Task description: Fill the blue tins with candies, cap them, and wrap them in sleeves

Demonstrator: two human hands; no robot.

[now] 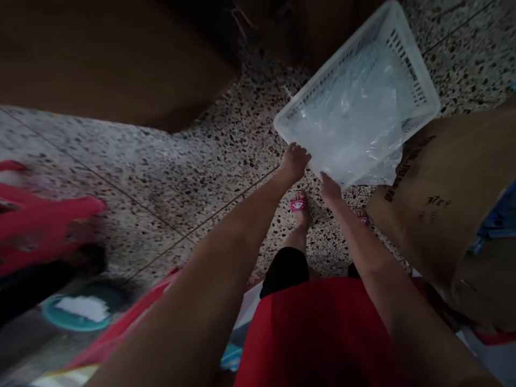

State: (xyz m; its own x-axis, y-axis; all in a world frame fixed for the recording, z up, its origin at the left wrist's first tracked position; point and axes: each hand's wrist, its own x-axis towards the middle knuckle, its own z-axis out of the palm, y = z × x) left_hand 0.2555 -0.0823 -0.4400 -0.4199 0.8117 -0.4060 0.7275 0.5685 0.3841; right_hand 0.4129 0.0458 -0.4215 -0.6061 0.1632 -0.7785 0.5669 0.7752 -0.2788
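A white plastic basket (296,110) with slotted walls sits on the floor ahead of me, turned at an angle. A clear plastic bag (355,129) lies in it and spills over its near side toward me. My left hand (295,161) is closed with curled fingers on the bag's near left edge, beside the basket's corner. Just to its right, my right hand (330,189) is closed on the bag's near edge. Bluish, see-through contents (374,64) show in the basket under the bag, too unclear to name.
A large cardboard box (427,193) with dark print stands close on the right, with blue items (500,215) in it. Brown furniture or a carton (113,59) fills the upper left. A red plastic stool (44,226) and a teal basin (76,320) are at the left.
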